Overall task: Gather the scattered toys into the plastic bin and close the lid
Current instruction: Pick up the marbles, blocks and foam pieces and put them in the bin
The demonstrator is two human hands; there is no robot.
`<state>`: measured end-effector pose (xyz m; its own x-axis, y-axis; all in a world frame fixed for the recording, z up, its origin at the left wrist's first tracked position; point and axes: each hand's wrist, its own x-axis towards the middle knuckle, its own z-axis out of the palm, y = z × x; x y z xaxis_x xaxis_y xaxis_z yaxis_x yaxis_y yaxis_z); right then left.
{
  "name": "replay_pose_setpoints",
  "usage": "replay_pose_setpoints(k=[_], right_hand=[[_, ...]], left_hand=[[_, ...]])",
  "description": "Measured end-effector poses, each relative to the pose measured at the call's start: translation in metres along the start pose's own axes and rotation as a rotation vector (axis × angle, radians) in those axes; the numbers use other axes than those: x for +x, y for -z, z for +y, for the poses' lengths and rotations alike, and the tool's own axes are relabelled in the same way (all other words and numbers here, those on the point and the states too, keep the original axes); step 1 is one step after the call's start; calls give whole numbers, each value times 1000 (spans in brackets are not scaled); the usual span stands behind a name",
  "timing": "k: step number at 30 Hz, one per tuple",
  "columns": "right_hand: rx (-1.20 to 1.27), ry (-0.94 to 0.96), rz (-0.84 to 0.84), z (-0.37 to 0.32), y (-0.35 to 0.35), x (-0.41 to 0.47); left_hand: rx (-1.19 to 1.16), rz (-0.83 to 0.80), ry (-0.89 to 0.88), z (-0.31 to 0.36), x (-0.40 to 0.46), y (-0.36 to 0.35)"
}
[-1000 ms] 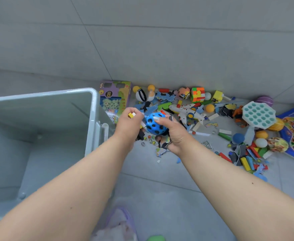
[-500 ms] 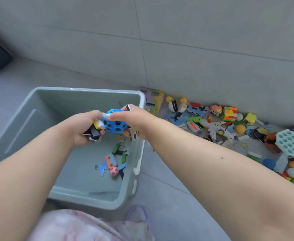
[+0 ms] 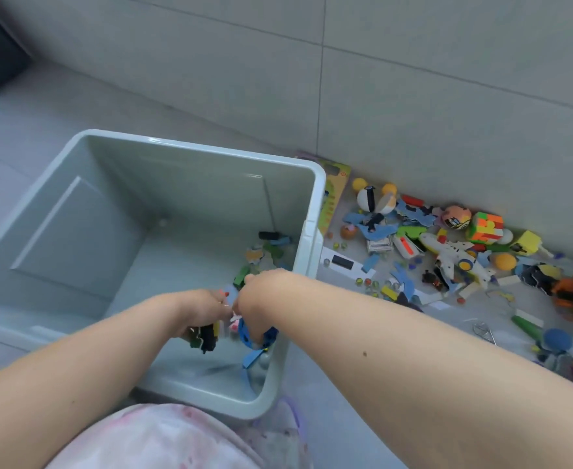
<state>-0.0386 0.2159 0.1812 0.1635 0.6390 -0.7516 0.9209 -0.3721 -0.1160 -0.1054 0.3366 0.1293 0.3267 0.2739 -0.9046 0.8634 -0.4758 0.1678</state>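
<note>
Bin (image 3: 190,147): open, grey, on floor, few toys at its bottom. Toys (image 3: 454,252): scattered right of bin, along the wall. Inside bin: left hand (image 3: 200,309) clutching dark pieces (image 3: 205,336); right hand (image 3: 261,299) grasping blue ball (image 3: 248,335).

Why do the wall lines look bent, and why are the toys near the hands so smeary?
Head view: the wide-angle lens bows the wall's tile seams. Motion blur smears the blue ball under the right hand and the dark pieces under the left hand inside the bin. The white toy plane on the floor is sharper. Lighting is soft and even, with no hard shadows.
</note>
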Motion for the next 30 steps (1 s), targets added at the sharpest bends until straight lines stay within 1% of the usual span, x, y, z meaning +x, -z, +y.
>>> replay_pose_setpoints(k=[4, 7, 9, 11, 13, 15, 16, 17, 19, 21, 23, 24, 27, 30], right_hand=[[2, 82, 56, 9, 4, 0], [-56, 94, 102, 15, 9, -3], [-37, 91, 177, 19, 12, -7], [103, 74, 357, 29, 15, -18], [283, 72, 615, 43, 11, -36], [428, 65, 912, 59, -1, -54], [491, 38, 1042, 67, -10, -63], [546, -5, 1146, 75, -20, -73], [633, -127, 1263, 90, -42, -90], [723, -255, 1294, 105, -66, -103], [795, -367, 1257, 120, -93, -112], [815, -416, 1219, 128, -107, -116], [875, -563, 1098, 149, -148, -121], [948, -700, 1005, 171, -189, -123]], left_hand=[[-137, -55, 61, -5, 2, 5], [-171, -26, 84, -6, 0, 11], [-203, 17, 87, -3, -4, 15], [-266, 109, 46, 9, -11, 20], [-379, 264, -69, 29, -21, 25], [-455, 436, -259, 56, -37, 30], [-447, 510, -369, 71, -47, 31], [-418, 569, -477, 85, -58, 31], [-341, 633, -665, 116, -81, 24], [-253, 620, -817, 148, -103, 10], [-154, 539, -911, 179, -116, -11], [-102, 486, -928, 194, -118, -23], [109, 344, -887, 232, -110, -61], [324, 260, -825, 260, -85, -95]])
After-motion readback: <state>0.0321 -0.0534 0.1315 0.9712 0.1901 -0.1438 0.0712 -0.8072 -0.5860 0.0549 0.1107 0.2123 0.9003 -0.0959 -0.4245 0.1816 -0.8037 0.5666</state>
